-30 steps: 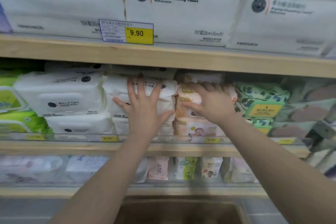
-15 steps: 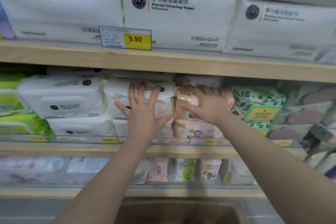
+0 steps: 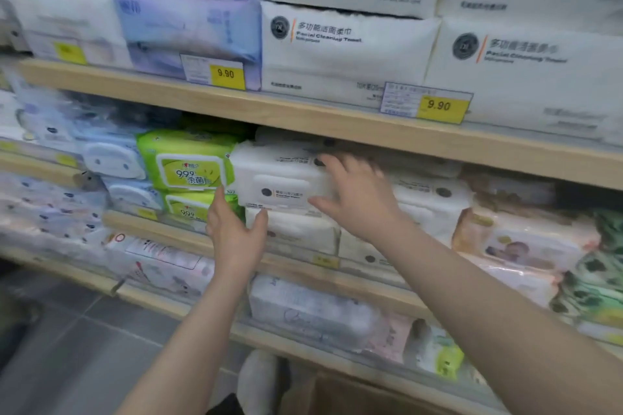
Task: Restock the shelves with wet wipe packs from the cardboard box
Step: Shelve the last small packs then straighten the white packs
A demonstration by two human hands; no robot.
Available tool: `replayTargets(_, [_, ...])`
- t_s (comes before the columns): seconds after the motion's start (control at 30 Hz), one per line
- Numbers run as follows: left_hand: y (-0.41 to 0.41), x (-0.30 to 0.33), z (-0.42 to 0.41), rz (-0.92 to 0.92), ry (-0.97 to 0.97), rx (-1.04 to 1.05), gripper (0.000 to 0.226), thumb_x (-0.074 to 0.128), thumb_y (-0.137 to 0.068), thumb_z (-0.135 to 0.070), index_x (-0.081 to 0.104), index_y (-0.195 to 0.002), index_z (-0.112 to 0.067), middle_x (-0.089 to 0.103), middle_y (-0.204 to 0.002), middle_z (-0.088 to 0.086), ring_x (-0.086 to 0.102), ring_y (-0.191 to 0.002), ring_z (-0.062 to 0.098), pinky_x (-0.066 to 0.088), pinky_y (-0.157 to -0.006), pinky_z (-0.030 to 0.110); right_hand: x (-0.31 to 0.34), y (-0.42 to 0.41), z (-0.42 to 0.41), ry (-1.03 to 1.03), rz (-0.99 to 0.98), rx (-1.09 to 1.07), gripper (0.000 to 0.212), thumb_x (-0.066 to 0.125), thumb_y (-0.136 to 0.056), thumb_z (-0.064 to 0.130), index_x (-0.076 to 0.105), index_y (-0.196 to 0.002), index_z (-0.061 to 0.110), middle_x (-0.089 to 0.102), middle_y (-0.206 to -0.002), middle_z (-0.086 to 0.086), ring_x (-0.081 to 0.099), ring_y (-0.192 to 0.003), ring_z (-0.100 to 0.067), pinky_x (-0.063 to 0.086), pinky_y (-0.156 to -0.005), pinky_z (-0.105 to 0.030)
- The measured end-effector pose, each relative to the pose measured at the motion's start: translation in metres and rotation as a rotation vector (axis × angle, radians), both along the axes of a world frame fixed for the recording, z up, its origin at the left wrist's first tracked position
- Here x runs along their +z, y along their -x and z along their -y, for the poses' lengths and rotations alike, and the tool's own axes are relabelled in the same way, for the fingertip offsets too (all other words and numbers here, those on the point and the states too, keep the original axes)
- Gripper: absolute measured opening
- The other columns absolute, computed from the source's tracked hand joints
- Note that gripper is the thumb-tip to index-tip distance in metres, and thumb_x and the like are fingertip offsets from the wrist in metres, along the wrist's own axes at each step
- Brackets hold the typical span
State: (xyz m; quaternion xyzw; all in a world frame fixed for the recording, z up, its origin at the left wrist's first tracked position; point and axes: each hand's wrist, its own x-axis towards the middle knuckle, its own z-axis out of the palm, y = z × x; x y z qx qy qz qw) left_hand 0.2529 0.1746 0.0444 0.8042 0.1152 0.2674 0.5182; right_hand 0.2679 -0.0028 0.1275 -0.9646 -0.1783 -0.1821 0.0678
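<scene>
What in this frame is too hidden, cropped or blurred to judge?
Head view only:
- Cardboard box: cut off by the bottom edge; contents unseen.
- White wet wipe pack: its right end is hidden behind the right hand.
- Left hand: palm contact unclear.
- Far-left packs: motion-blurred, labels unreadable.

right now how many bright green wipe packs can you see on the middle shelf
2. The upper green pack sits stacked on the lower green pack, just left of the white pack both hands are on. More may be hidden behind them.
</scene>
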Motion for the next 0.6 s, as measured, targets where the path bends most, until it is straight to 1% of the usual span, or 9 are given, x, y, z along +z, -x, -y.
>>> replayTargets(0.07, [-0.012,-0.002,-0.013,0.029,0.007,-0.075,0.087,0.064,-0.083,-0.017,0.009,-0.150,-0.020,0.019,-0.155,0.006,0.017,-0.142,0.022,0.018,-0.114,0.038,0.001,-0.019,-0.018,0.026,-0.056,-0.017,0.073,0.053,-0.084,0.060,0.024,-0.145,0.033,0.038,-0.145,-0.005,0.037,-0.130,-0.027,0.027,-0.105,-0.040])
replayTargets(0.13, [-0.025,-0.005,-0.020,0.056,0.021,-0.171,0.093,0.064,-0.079,-0.019,0.005,-0.150,-0.029,0.019,-0.155,-0.003,0.020,-0.142,0.016,0.021,-0.113,0.033,0.000,-0.038,-0.028,0.033,-0.140,-0.054,0.078,0.053,-0.080,0.066,0.020,-0.145,0.040,0.036,-0.147,-0.006,0.035,-0.133,-0.029,0.027,-0.107,-0.042])
replayTargets(0.2, [-0.033,-0.006,-0.016,0.047,0.062,-0.255,0.096,0.060,-0.074,-0.026,-0.001,-0.147,-0.042,0.018,-0.155,-0.011,0.024,-0.141,0.012,0.026,-0.114,0.039,-0.005,-0.048,-0.031,0.060,-0.167,-0.089,0.077,0.051,-0.078,0.070,0.023,-0.144,0.043,0.034,-0.148,-0.006,0.030,-0.136,-0.028,0.025,-0.111,-0.045])
replayTargets(0.23, [-0.036,-0.008,-0.011,0.047,0.072,-0.271,0.097,0.059,-0.075,-0.028,-0.005,-0.145,-0.045,0.016,-0.155,-0.014,0.023,-0.141,0.011,0.029,-0.113,0.042,-0.007,-0.050,-0.031,0.076,-0.137,-0.097,0.073,0.051,-0.080,0.069,0.027,-0.143,0.042,0.036,-0.146,-0.007,0.031,-0.134,-0.029,0.027,-0.110,-0.045])
replayTargets(0.27, [-0.039,-0.009,-0.007,0.054,0.066,-0.262,0.097,0.059,-0.076,-0.027,-0.007,-0.146,-0.044,0.015,-0.154,-0.014,0.021,-0.141,0.011,0.029,-0.112,0.039,-0.009,-0.051,-0.031,0.083,-0.087,-0.096,0.067,0.050,-0.082,0.066,0.033,-0.141,0.039,0.040,-0.141,-0.009,0.035,-0.130,-0.029,0.031,-0.106,-0.043])
replayTargets(0.33, [-0.047,-0.009,0.000,0.056,0.017,-0.200,0.096,0.060,-0.081,-0.027,-0.007,-0.147,-0.041,0.023,-0.153,-0.002,0.026,-0.138,0.016,0.031,-0.104,0.030,-0.011,-0.049,-0.030,0.084,0.003,-0.074,0.057,0.047,-0.088,0.059,0.040,-0.138,0.034,0.047,-0.131,-0.010,0.042,-0.121,-0.030,0.035,-0.096,-0.039])
replayTargets(0.37, [-0.051,-0.008,0.001,0.043,-0.007,-0.170,0.095,0.060,-0.081,-0.030,-0.008,-0.146,-0.042,0.028,-0.150,0.004,0.032,-0.135,0.021,0.034,-0.100,0.031,-0.012,-0.049,-0.030,0.086,0.024,-0.068,0.054,0.046,-0.089,0.057,0.040,-0.137,0.033,0.048,-0.130,-0.011,0.042,-0.119,-0.030,0.035,-0.093,-0.038])
replayTargets(0.47, [-0.063,-0.007,0.001,-0.019,-0.034,-0.140,0.097,0.054,-0.071,-0.044,-0.010,-0.144,-0.047,0.038,-0.140,0.011,0.044,-0.123,0.031,0.040,-0.100,0.045,-0.013,-0.053,-0.027,0.084,0.045,-0.064,0.053,0.047,-0.089,0.057,0.044,-0.135,0.032,0.046,-0.130,-0.012,0.041,-0.121,-0.032,0.035,-0.092,-0.037])
replayTargets(0.6, [-0.070,-0.011,0.004,-0.030,-0.083,-0.112,0.101,0.057,-0.071,-0.042,-0.015,-0.142,-0.047,0.047,-0.129,0.018,0.048,-0.114,0.038,0.041,-0.098,0.049,-0.020,-0.057,-0.027,0.074,0.113,-0.059,0.050,0.049,-0.088,0.056,0.050,-0.130,0.030,0.043,-0.134,-0.012,0.038,-0.123,-0.032,0.035,-0.093,-0.037])
